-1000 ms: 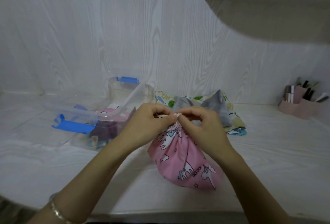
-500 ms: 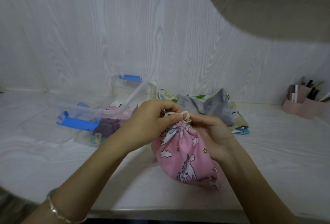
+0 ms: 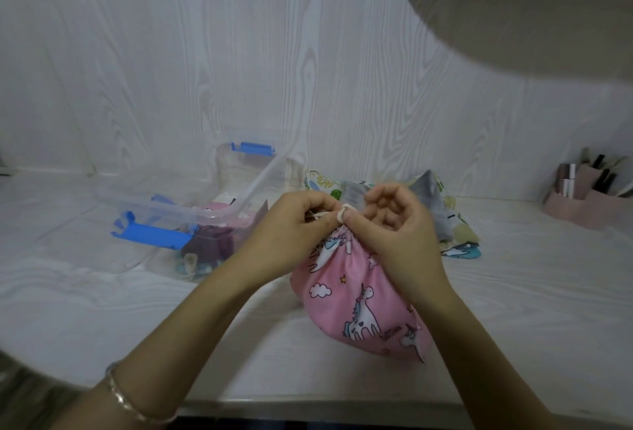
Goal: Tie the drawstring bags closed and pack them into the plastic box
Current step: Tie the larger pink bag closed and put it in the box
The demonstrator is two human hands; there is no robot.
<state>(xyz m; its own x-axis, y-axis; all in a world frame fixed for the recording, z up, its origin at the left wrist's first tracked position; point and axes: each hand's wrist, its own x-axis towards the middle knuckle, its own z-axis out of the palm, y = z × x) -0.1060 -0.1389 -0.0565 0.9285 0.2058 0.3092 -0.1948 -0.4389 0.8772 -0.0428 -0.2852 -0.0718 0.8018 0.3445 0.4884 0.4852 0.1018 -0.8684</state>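
Observation:
A pink unicorn-print drawstring bag (image 3: 356,296) stands on the white table, its neck gathered tight. My left hand (image 3: 294,227) pinches the cream drawstring (image 3: 344,212) at the left of the neck. A loop of that cord is wrapped round the forefinger of my right hand (image 3: 397,231), which holds it at the top of the bag. The clear plastic box (image 3: 205,210) with blue clips stands open at the left, with a dark purple bag (image 3: 215,243) and other bags inside. Behind my hands lie a grey bag (image 3: 435,203) and printed bags.
A pink desk organiser (image 3: 582,196) with pens stands at the far right by the wall. A rounded white shelf (image 3: 520,18) juts out overhead at the upper right. The table's front edge (image 3: 308,409) runs close below my forearms.
The cord has gone from a loose loop above the neck to a loop wound on my right forefinger. My right hand rose to the top of the bag; the bag turned a little.

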